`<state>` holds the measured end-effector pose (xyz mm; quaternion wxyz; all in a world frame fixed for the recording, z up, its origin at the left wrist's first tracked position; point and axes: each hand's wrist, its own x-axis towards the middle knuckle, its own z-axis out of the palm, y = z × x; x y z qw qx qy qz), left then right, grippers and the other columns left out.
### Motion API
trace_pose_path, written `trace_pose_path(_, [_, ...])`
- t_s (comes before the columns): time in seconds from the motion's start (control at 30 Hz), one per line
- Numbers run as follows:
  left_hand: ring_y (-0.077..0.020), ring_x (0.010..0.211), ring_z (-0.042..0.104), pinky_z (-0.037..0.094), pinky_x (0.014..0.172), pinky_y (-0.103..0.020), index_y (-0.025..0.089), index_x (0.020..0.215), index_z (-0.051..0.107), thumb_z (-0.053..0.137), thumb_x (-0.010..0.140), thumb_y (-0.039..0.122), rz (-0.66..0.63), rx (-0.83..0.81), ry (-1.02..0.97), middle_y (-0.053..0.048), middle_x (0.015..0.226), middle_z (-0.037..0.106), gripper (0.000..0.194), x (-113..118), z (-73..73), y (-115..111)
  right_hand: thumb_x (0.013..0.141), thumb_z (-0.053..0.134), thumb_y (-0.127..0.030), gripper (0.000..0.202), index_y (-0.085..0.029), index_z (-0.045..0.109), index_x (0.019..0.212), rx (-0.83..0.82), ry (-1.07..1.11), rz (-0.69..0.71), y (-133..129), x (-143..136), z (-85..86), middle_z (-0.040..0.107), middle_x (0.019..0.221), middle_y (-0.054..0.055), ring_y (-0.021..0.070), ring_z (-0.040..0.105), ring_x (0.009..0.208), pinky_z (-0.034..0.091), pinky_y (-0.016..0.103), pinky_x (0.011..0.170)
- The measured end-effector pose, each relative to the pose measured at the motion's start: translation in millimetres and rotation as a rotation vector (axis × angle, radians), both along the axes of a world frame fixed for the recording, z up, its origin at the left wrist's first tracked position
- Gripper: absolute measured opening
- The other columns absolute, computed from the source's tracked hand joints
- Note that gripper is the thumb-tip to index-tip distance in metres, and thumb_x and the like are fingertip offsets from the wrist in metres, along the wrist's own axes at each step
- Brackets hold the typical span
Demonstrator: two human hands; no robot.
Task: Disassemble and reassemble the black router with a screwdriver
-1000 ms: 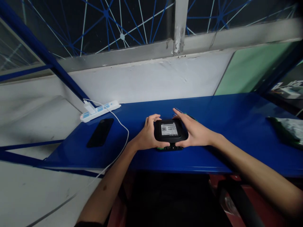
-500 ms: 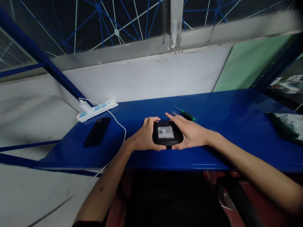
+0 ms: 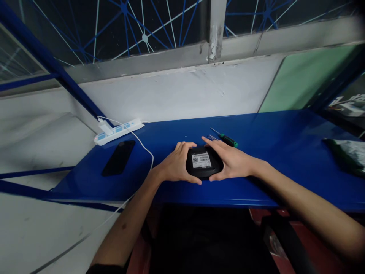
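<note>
Between my two hands is a black rounded device (image 3: 203, 173) with a white printed label bearing a square code on its upper face. My left hand (image 3: 179, 163) grips its left side, thumb along the near edge and fingers at the far edge. On the other side my right hand (image 3: 228, 158) is wrapped round the right edge, its index finger stretched toward the back. A screwdriver with a green and black handle (image 3: 229, 140) lies just behind my right hand. Beside it is a small clear-looking item (image 3: 211, 137), partly hidden by my fingers.
A black phone (image 3: 118, 158) lies on the blue table (image 3: 273, 152) at left. Behind it stands a white power strip (image 3: 119, 131) with a plugged-in charger, whose white cable (image 3: 145, 149) runs past my left forearm. At right is a silvery and green bag (image 3: 346, 154).
The whole view has shifted slightly, so everything sits a little further right. Both hands keep their hold on the black device; its pose looks almost the same.
</note>
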<state>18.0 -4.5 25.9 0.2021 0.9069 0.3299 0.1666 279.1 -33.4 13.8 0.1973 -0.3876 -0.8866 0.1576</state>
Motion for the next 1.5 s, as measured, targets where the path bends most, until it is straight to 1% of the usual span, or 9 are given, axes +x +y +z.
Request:
trace_pose_path(0.2, [-0.0375,0.115,0.048,0.048,0.096,-0.061,0.023,0.134,0.040,0.087,0.049,0.060,0.000,-0.021,-0.033,-0.011,0.121,0.049,0.104,0.1,-0.5,0.0,0.065,0.072,-0.076,0.130,-0.017,0.006,0.161,-0.025,-0.024,-0.020,-1.4,-0.6,1.4,0.041,0.152,0.024,0.0457,0.039,0.140,0.036,0.066,0.111])
trace_pose_path(0.33, [-0.0363,0.113,0.049,0.048,0.095,-0.059,0.023,0.133,0.041,0.087,0.052,0.056,0.007,-0.025,-0.029,-0.011,0.121,0.049,0.099,0.5,0.4,-1.4,0.065,0.072,-0.076,0.129,-0.018,0.008,0.161,-0.044,-0.020,-0.031,-2.1,-1.0,2.7,0.040,0.153,0.025,0.0457,0.041,0.138,0.038,0.065,0.109])
trace_pose_path(0.57, [-0.0365,0.114,0.049,0.049,0.094,-0.060,0.022,0.134,0.039,0.085,0.055,0.056,-0.002,-0.014,0.006,-0.011,0.121,0.049,0.098,-0.1,-0.3,-0.5,0.064,0.071,-0.078,0.129,-0.017,0.009,0.161,-0.039,-0.025,-0.033,-1.2,-0.6,2.8,0.040,0.153,0.025,0.0464,0.038,0.140,0.037,0.066,0.110])
trace_pose_path(0.7, [-0.0362,0.114,0.048,0.049,0.094,-0.059,0.022,0.133,0.039,0.085,0.056,0.057,-0.003,-0.017,0.011,-0.012,0.121,0.049,0.096,-0.5,-0.6,-0.2,0.064,0.072,-0.077,0.129,-0.019,0.010,0.161,-0.040,-0.007,-0.033,-0.7,-0.1,2.3,0.041,0.152,0.024,0.0470,0.040,0.139,0.038,0.067,0.108])
trace_pose_path(0.83, [-0.0356,0.114,0.048,0.050,0.093,-0.058,0.023,0.132,0.040,0.084,0.057,0.056,-0.010,-0.010,0.013,-0.011,0.121,0.050,0.094,-0.7,-1.4,0.2,0.063,0.073,-0.076,0.129,-0.019,0.011,0.161,-0.064,-0.005,-0.050,-1.0,0.4,1.5,0.040,0.153,0.024,0.0473,0.039,0.139,0.039,0.067,0.107])
trace_pose_path(1.0, [-0.0356,0.112,0.048,0.049,0.091,-0.060,0.024,0.133,0.043,0.083,0.056,0.056,-0.014,-0.020,-0.021,-0.010,0.120,0.051,0.092,-0.9,-1.9,0.8,0.063,0.073,-0.075,0.127,-0.022,0.011,0.161,-0.053,0.006,-0.049,-1.1,0.5,0.1,0.039,0.154,0.023,0.0478,0.037,0.140,0.039,0.068,0.107])
trace_pose_path(1.23, [-0.0349,0.113,0.048,0.048,0.094,-0.058,0.023,0.131,0.044,0.084,0.055,0.054,-0.016,-0.010,-0.008,-0.010,0.120,0.051,0.090,-0.6,-1.5,0.4,0.063,0.073,-0.077,0.128,-0.021,0.011,0.161,-0.060,-0.005,-0.047,-0.7,0.4,-0.3,0.039,0.155,0.023,0.0465,0.037,0.141,0.037,0.066,0.109])
trace_pose_path(1.37, [-0.0349,0.112,0.048,0.048,0.093,-0.058,0.024,0.131,0.045,0.083,0.056,0.054,-0.017,-0.016,-0.016,-0.010,0.120,0.051,0.089,-1.1,-2.5,0.2,0.063,0.074,-0.075,0.127,-0.022,0.011,0.161,-0.065,0.013,-0.050,-1.1,0.2,0.2,0.038,0.155,0.022,0.0467,0.039,0.140,0.038,0.067,0.108])
trace_pose_path(1.5, [-0.0356,0.112,0.048,0.048,0.093,-0.060,0.025,0.130,0.046,0.083,0.055,0.055,-0.023,-0.016,-0.029,-0.010,0.118,0.051,0.089,-1.4,-4.1,1.0,0.063,0.074,-0.075,0.128,-0.021,0.012,0.161,-0.064,0.013,-0.051,-1.2,-0.5,0.8,0.040,0.154,0.023,0.0469,0.038,0.140,0.037,0.068,0.108])
